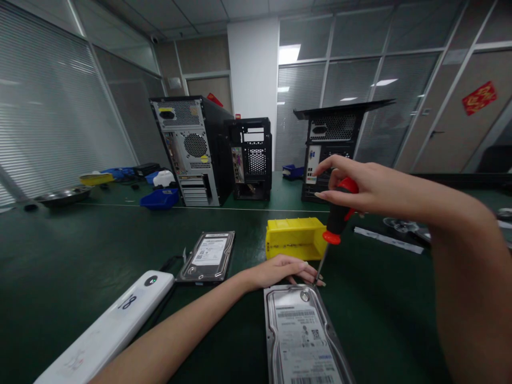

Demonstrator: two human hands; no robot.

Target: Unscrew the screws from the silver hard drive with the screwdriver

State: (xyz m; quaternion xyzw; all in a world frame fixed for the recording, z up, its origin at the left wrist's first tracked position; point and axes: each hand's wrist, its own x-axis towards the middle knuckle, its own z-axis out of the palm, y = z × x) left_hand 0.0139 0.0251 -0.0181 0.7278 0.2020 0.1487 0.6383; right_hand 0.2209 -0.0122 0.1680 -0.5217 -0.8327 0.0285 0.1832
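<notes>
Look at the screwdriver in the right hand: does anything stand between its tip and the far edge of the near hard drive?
Nothing visible does. The screwdriver tip meets the near hard drive at its far right corner; the left hand rests beside it on that edge.

Office rm: dark green desk [60,266]. Blinds [44,106] on L wall, glass partitions [360,69] at back & R, white pillar [253,80] btwn. Ceiling light panel [288,53] lit. Red paper decoration [479,97] on R door.
</notes>
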